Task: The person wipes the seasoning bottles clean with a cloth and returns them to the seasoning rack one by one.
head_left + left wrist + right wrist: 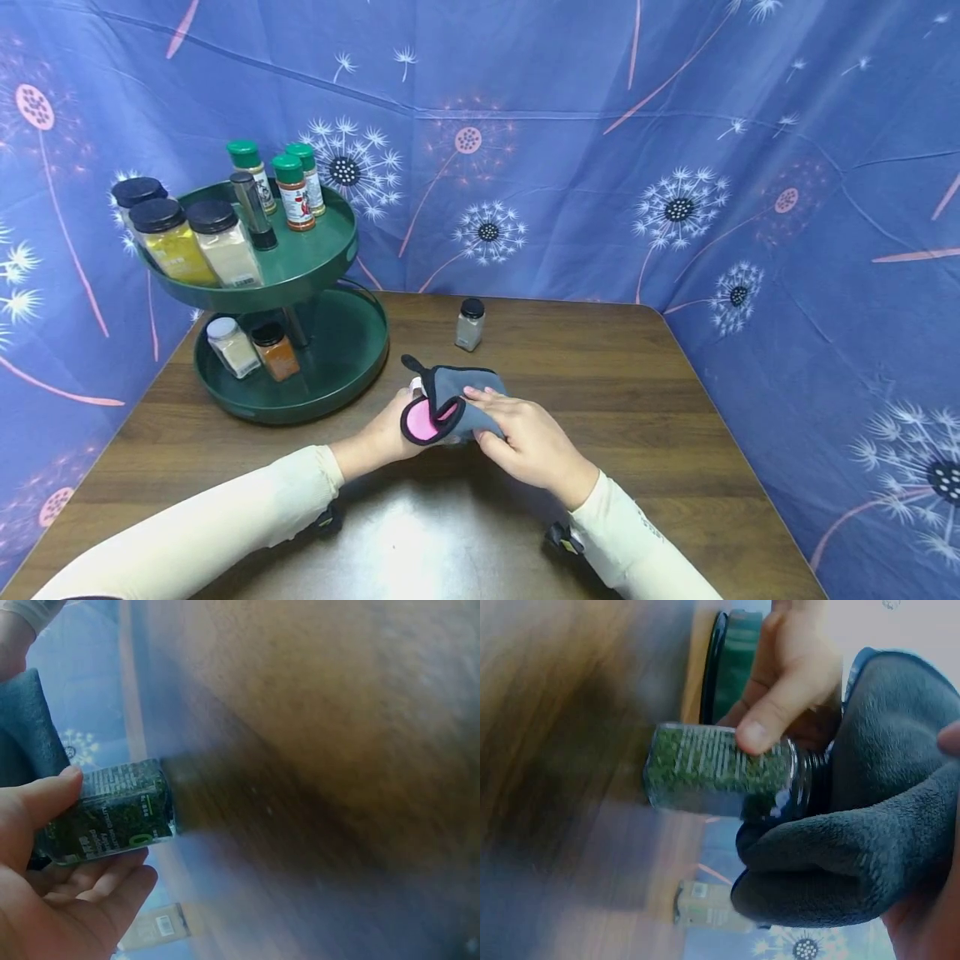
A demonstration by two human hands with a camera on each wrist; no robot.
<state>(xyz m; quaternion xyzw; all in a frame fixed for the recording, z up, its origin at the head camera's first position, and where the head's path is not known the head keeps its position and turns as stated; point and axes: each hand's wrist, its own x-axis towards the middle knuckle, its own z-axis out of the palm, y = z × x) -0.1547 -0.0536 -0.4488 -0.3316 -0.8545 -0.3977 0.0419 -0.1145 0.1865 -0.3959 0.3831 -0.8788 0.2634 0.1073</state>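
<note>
My left hand (382,429) grips a clear spice jar of green dried herbs (712,769), its thumb on the printed side in the right wrist view. Over the jar's capped end lies a thick grey cleaning cloth (468,387) with black edging and a pink underside. My right hand (528,437) holds this cloth, fingers on top and thumb at the near side. The left wrist view shows the herb jar (112,814) lying sideways in that picture, partly covered by the cloth (30,731). In the head view, cloth and hands hide most of the jar.
Behind the hands, a small black-capped jar (470,325) stands on the wooden table (600,358). At left is a green two-tier round rack (322,392), with several spice jars and bottles on its upper tier and two jars below. A patterned blue curtain (555,167) surrounds the table.
</note>
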